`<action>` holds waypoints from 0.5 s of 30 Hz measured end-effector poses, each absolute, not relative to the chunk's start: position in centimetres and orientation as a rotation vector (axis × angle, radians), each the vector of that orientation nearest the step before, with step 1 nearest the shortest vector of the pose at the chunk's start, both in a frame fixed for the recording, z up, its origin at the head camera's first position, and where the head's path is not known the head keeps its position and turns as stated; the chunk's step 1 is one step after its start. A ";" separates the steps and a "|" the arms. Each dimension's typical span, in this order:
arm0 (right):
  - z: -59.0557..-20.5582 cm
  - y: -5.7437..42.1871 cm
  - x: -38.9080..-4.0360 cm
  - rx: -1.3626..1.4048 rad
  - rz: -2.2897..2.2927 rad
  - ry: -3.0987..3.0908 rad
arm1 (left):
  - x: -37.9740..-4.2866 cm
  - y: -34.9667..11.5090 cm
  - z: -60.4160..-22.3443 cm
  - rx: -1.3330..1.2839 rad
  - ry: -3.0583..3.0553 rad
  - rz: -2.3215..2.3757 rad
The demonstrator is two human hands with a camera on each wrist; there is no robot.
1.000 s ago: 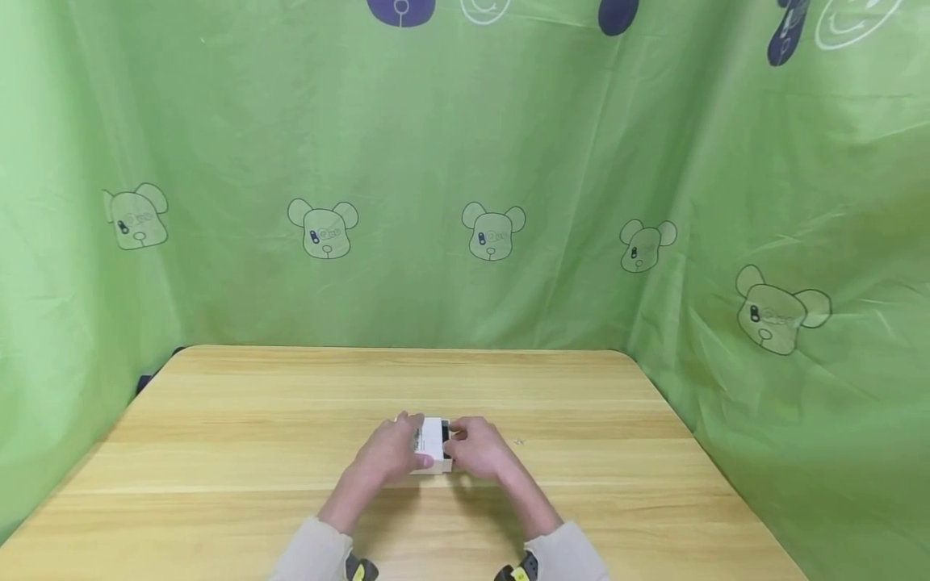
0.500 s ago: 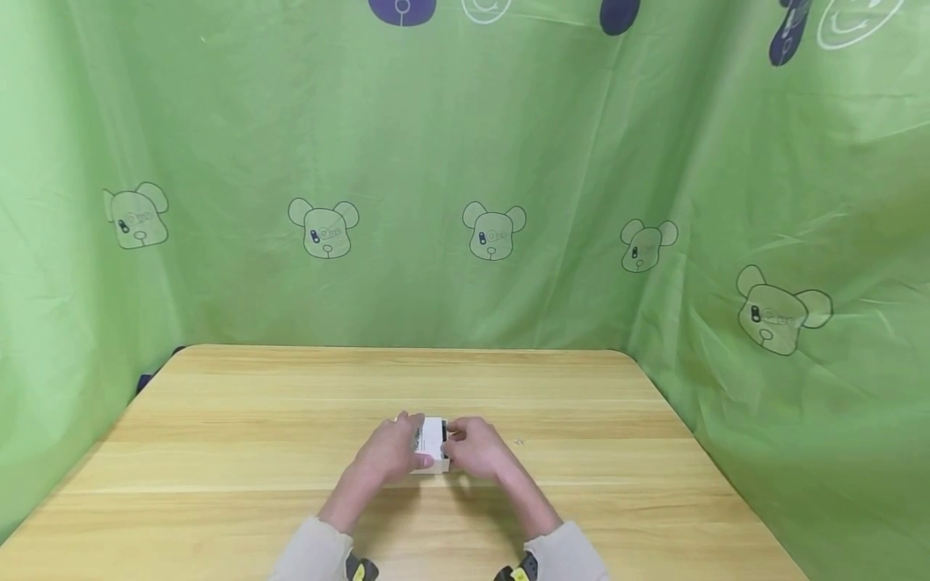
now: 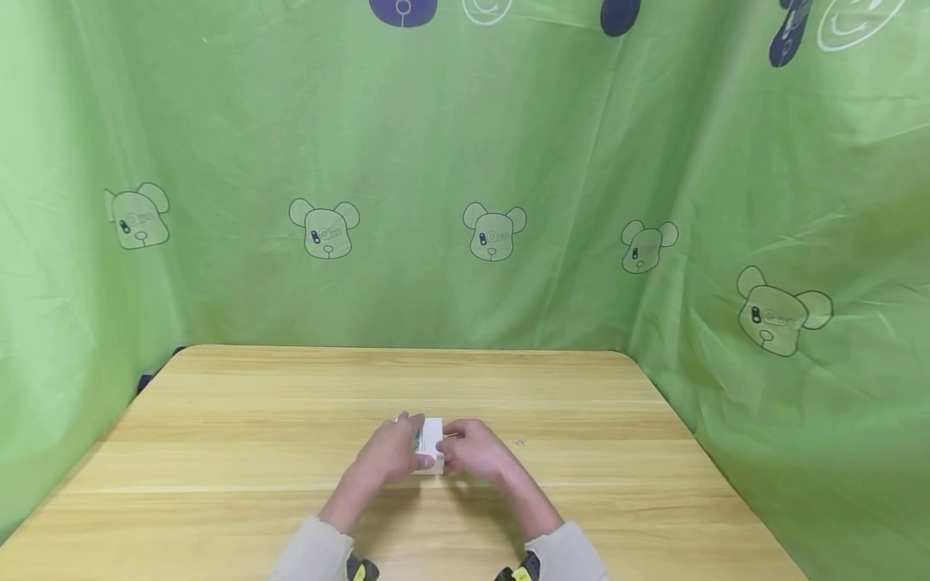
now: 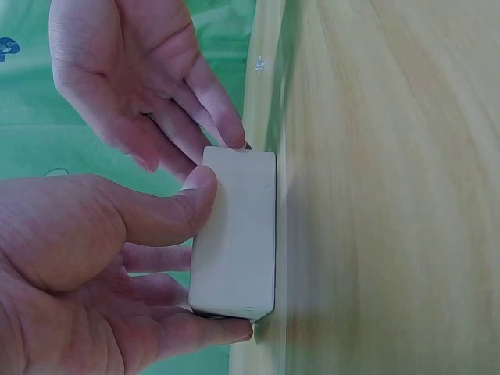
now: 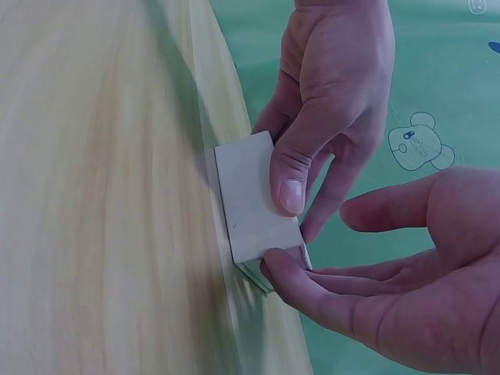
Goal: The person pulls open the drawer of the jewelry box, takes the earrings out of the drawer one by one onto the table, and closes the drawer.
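Note:
A small white box (image 3: pixel 432 436) with some dark print on top rests at the middle of the table. My left hand (image 3: pixel 391 450) grips it from the left, the thumb along its near side and the fingers around its left end and far side. At the opposite end is my right hand (image 3: pixel 474 449). Its fingertips press against the box's right end, as the right wrist view shows, while the right thumb (image 5: pixel 391 207) stands off from the box. Seen from the left wrist, the near side of the box (image 4: pixel 238 234) is plain white.
The wooden table (image 3: pixel 254 395) carries a small pale mark (image 3: pixel 519 442) to the right of the hands. Green curtains (image 3: pixel 407 290) printed with bear heads hang behind the table and along both sides.
The dark part that stuck out at the box's right end has slid in and no longer shows. The right hand has moved slightly left with it; the left hand has kept its hold.

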State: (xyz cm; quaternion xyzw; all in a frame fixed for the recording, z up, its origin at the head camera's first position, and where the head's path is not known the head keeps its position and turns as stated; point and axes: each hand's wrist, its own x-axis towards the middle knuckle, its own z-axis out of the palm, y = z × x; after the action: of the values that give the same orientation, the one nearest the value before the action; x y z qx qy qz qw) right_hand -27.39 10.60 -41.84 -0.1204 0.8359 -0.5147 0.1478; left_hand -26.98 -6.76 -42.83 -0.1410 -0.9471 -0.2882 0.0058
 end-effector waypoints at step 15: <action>-41.8 10.6 -27.4 -0.344 -1.496 2.383 | -26.9 -6.7 -42.7 -0.430 -2.956 -0.944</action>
State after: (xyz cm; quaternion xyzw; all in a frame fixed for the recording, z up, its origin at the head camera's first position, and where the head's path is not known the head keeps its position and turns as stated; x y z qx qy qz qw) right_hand -27.39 10.60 -41.81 -0.1199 0.8308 -0.5216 0.1529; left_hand -26.94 -6.68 -42.70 -0.1372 -0.9436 -0.3013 0.0044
